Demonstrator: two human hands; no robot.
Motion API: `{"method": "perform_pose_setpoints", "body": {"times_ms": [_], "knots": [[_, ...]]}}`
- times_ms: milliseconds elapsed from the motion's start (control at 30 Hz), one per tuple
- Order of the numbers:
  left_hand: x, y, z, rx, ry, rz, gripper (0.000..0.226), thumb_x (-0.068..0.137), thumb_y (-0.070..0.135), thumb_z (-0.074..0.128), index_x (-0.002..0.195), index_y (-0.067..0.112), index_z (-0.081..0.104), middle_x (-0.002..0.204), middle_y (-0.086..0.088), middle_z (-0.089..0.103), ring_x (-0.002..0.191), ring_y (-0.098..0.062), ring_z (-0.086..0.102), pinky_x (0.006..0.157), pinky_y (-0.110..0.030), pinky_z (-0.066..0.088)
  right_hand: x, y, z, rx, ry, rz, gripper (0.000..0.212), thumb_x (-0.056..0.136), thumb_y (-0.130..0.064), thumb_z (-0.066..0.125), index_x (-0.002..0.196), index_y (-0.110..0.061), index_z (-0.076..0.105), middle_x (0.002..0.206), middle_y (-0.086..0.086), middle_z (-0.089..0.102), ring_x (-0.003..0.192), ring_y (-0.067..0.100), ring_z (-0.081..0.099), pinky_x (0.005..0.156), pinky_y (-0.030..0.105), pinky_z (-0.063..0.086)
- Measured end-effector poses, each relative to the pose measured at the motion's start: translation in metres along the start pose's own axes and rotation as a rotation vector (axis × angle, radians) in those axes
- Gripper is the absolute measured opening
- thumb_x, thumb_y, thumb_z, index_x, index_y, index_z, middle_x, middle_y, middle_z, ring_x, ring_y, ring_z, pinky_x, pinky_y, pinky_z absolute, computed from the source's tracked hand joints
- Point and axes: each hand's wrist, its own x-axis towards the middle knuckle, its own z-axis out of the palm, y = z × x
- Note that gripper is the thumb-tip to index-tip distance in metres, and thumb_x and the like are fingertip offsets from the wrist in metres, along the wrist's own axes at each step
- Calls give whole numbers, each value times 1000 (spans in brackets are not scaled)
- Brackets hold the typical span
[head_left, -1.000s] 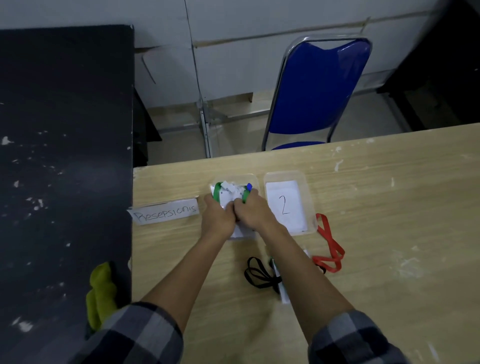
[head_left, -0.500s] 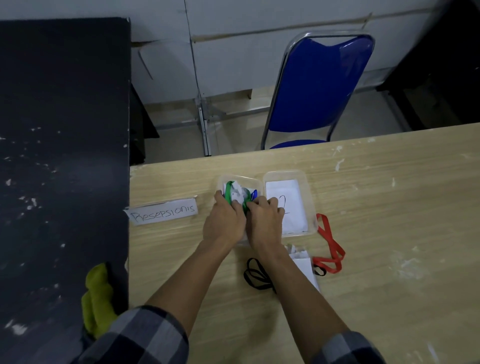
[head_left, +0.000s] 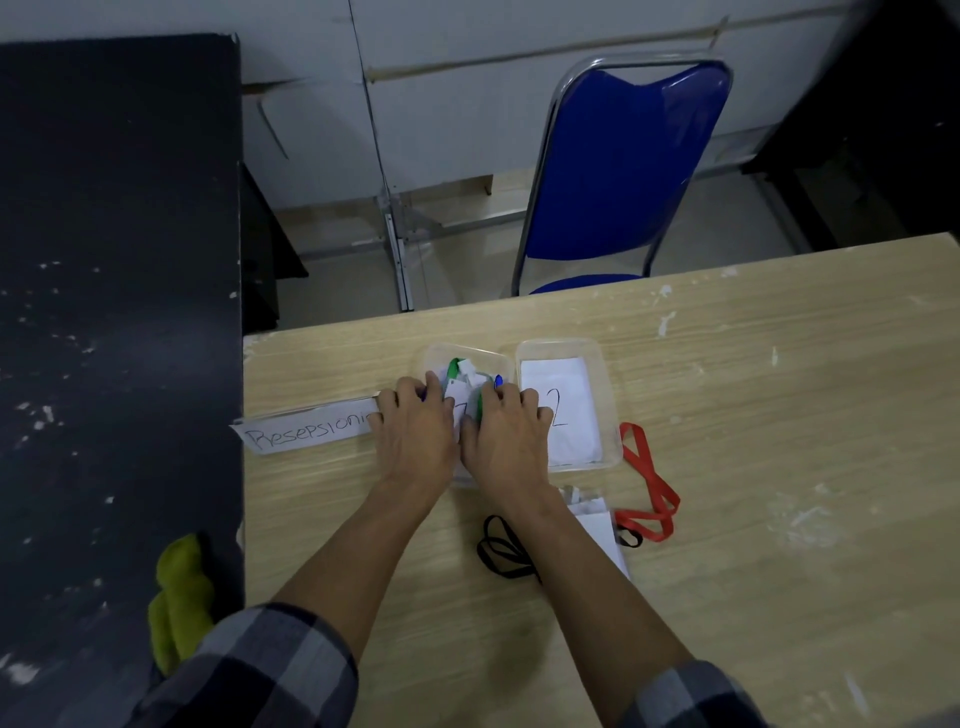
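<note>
While the fingers (head_left: 408, 388) of both hands curl down over the bundle of lanyards and cards (head_left: 465, 376), gripping it from either side inside the left tub (head_left: 431, 354), the packing should go best if the left hand (head_left: 415, 431) and right hand (head_left: 506, 439) press evenly. That would tuck the green and blue straps below the rim, clear of the tub marked 2 (head_left: 609, 395). Against half a second ago, the hands have parted slightly, and the bundle lies wider between them.
</note>
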Motion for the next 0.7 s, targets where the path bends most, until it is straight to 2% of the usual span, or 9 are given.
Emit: {"method": "perform_pose_setpoints", "body": {"times_ms": [67,133,233,333,400,467,500,600,700], "knots": [[-1,-6,3,-154,22,20,53,103,30,49,152,18,36,126,-9,52,114,-27,49,88,-39,46,2,2,1,-31,-18,-24,37,94,-34,52,121,-10,61,120,11,58,105,31,48,82,43,33],[-5,-12,4,-311,81,17,53,97,25,62,146,17,46,121,-9,55,109,-26,55,82,-35,48,5,2,0,-64,-28,-44,38,94,-39,53,117,-11,62,119,11,56,104,31,47,82,43,32],[-5,-16,5,-427,94,-8,45,92,25,68,135,15,58,118,-8,57,101,-24,59,82,-34,48,10,1,-5,-99,-76,-60,50,94,-51,49,126,-13,55,123,10,54,107,30,46,85,43,33],[-1,-16,2,-427,63,-42,39,97,30,60,134,16,60,115,-8,57,97,-25,61,81,-35,48,11,3,-8,-105,-75,-74,59,92,-57,47,131,-13,49,123,10,52,104,29,45,84,42,34],[-2,-16,0,-374,35,-17,45,100,28,53,143,18,51,117,-7,53,96,-25,60,79,-37,51,9,3,-6,-122,-59,-73,61,91,-61,44,128,-13,51,120,10,52,100,28,45,81,42,33],[-8,-17,-2,-364,1,31,58,96,27,54,151,17,37,123,-4,47,97,-20,57,76,-34,50,8,0,-3,-158,-55,-52,63,91,-64,42,127,-13,51,120,9,51,100,27,45,81,42,33],[-11,-19,-2,-387,-6,37,60,94,28,56,149,15,36,126,-3,44,96,-18,56,74,-32,49,8,-2,-2,-170,-49,-32,62,92,-65,42,126,-14,51,120,9,51,101,27,46,82,42,34],[-19,-24,-2,-434,10,43,43,93,25,59,134,15,50,122,-1,46,87,-16,60,72,-34,54,11,-11,0,-152,-13,34,56,94,-61,42,123,-14,51,119,9,52,103,27,47,87,44,35],[-27,-26,1,-348,44,53,30,94,14,58,124,12,62,115,-5,56,91,-23,59,73,-39,53,14,-15,0,-162,3,78,54,95,-61,40,119,-14,52,114,8,53,102,26,48,87,43,36]]}}
